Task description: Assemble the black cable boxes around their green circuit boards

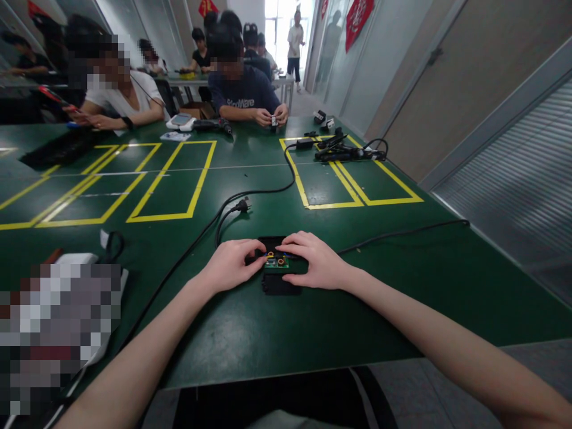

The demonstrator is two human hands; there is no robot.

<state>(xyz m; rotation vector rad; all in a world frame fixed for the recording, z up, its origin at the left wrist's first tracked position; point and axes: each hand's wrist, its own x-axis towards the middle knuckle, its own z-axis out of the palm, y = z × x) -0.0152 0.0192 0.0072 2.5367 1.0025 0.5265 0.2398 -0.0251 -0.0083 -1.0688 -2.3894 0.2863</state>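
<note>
A black power-adapter casing (277,285) lies on the green table (250,333) in front of me, with a small green circuit board (276,261) showing in its open top. My left hand (232,262) grips the casing's left side, fingers curled against it. From the right, my right hand (313,259) rests over the casing's top right edge with bent fingers pressing on it. Both hands hold the same casing.
A black power cord with a plug (241,206) snakes across the table; another cable (402,232) runs right. Yellow tape rectangles (179,179) mark the table. Black adapters and cables (344,152) lie far right. Two people sit across; others work behind. A blurred object sits at left.
</note>
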